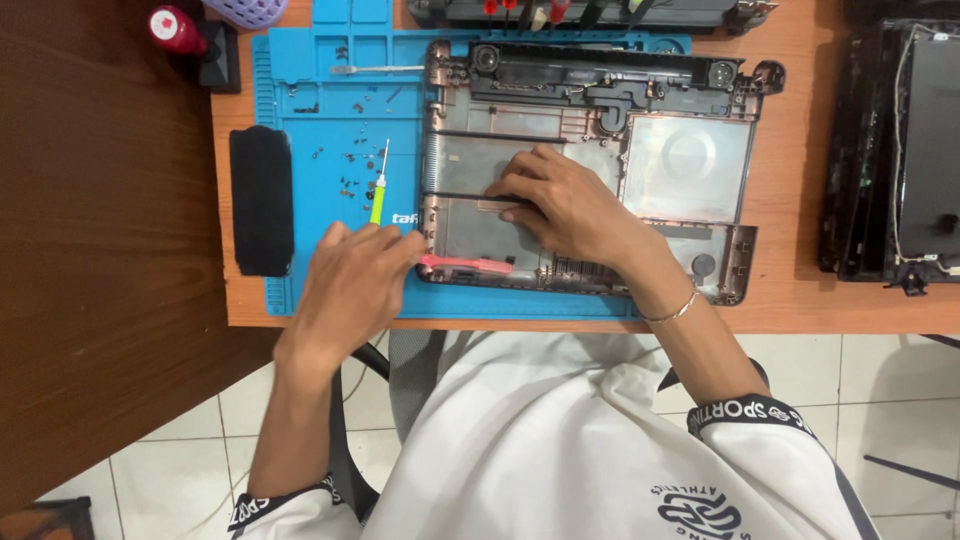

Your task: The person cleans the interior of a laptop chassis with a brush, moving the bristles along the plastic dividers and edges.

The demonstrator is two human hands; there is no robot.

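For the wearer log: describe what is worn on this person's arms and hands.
Both forearms bare. White short sleeves with black cuff bands bearing white lettering. Left hand wears nothing visible; a thin silver bangle circles the wrist of the right hand. No gloves.

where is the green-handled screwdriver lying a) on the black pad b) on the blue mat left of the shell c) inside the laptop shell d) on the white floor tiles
b: the green-handled screwdriver lies on the blue mat, among loose screws, left of the laptop shell and just above the left hand.
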